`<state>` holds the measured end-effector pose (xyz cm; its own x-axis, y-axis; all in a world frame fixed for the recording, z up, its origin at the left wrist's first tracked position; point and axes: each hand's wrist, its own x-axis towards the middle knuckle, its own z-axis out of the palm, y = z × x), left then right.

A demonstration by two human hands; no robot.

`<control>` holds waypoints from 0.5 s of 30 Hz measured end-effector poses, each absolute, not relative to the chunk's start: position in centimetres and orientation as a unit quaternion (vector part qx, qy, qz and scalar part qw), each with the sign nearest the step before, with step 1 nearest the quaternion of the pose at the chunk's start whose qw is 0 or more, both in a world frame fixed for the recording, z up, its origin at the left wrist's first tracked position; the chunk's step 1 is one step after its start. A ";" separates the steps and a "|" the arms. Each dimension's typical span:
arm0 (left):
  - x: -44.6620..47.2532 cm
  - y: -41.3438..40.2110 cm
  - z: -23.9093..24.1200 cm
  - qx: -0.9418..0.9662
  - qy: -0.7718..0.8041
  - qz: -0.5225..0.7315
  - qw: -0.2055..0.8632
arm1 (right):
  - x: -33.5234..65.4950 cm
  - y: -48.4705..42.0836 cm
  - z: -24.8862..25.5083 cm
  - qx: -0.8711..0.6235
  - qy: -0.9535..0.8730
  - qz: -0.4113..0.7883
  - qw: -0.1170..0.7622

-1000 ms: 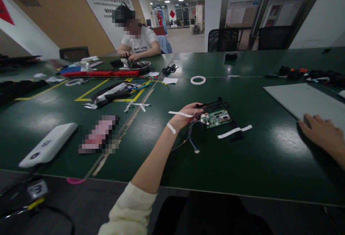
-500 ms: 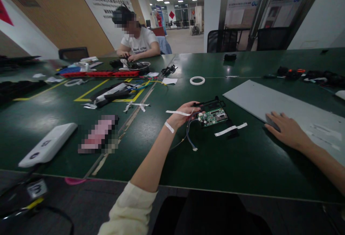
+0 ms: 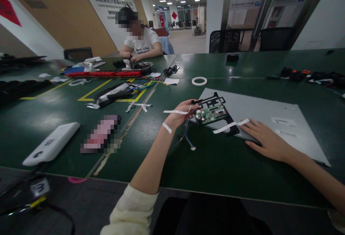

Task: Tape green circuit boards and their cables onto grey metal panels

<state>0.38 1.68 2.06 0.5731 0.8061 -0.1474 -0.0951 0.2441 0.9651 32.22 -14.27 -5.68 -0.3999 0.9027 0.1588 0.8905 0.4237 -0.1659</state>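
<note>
My left hand (image 3: pixel 181 117) is closed on the left end of a black bracket (image 3: pixel 219 101) that carries a green circuit board (image 3: pixel 211 115). Grey cables (image 3: pixel 186 132) dangle from the board's left side. One strip of white tape (image 3: pixel 228 126) sticks to the bracket's right end; another tape strip (image 3: pixel 176 112) sits at my left fingers. The bracket is held above a flat grey panel (image 3: pixel 269 109) on the table. My right hand (image 3: pixel 266 138) lies flat on the panel's near edge, fingers stretched out, with nothing held.
A roll of white tape (image 3: pixel 199 81) lies beyond the panel. On the left are a white power bank (image 3: pixel 52 143), a blurred pink phone-shaped item (image 3: pixel 101 134) and a black-and-silver bundle (image 3: pixel 115 94) with wires. Across the green table (image 3: pixel 205 170) sits a person (image 3: pixel 141 42).
The grey panel has slid left and turned, with my right hand on it, and its left part is now beneath the bracket. My left hand keeps its hold on the bracket, which is tilted slightly more.
</note>
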 end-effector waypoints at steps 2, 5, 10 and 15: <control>0.3 1.9 1.8 0.527 0.340 0.323 0.709 | 31.3 -14.5 -5.4 -0.514 -0.850 0.031 0.113; 0.3 2.1 1.4 0.529 0.347 0.332 0.700 | 29.9 -15.0 -4.8 -0.483 -0.868 0.036 0.108; 0.5 2.1 1.3 0.546 0.366 0.335 0.675 | 27.6 -15.9 -3.6 -0.440 -0.890 0.062 0.099; 0.8 2.0 0.9 0.547 0.374 0.327 0.674 | 27.0 -17.3 -4.0 -0.408 -0.895 0.085 0.160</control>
